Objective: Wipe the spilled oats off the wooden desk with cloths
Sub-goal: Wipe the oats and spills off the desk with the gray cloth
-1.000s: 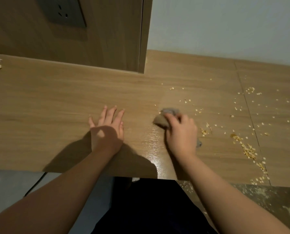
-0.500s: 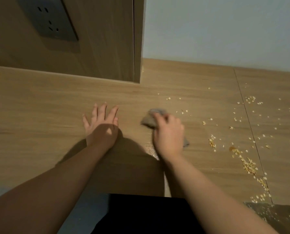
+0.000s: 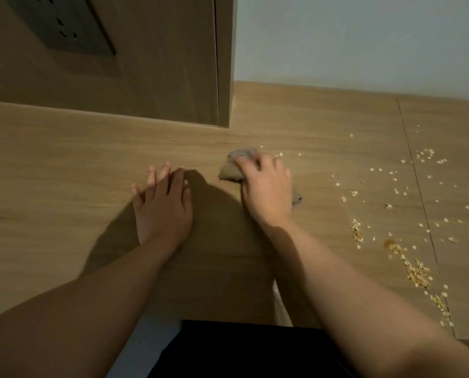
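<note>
Grey cloth (image 3: 232,170) bunched under my right hand (image 3: 266,186)'s curled fingers sits mid-desk, my left hand (image 3: 162,205) flat and straight-fingered beside it, the wooden desk (image 3: 64,159) apparently oat-free here while spilled oats (image 3: 416,271) lie scattered rightward, unwiped

Dim, warm light in here, coming from about 4 o'clock. The right hand (image 3: 266,186) catches it; the left hand (image 3: 163,203) sits shaded. Soft shadows spread over the desk (image 3: 50,173) toward 9 o'clock. Faint glare at 6 o'clock. The cloth (image 3: 229,170) looks smeared; straight lines bow near the edges.
</note>
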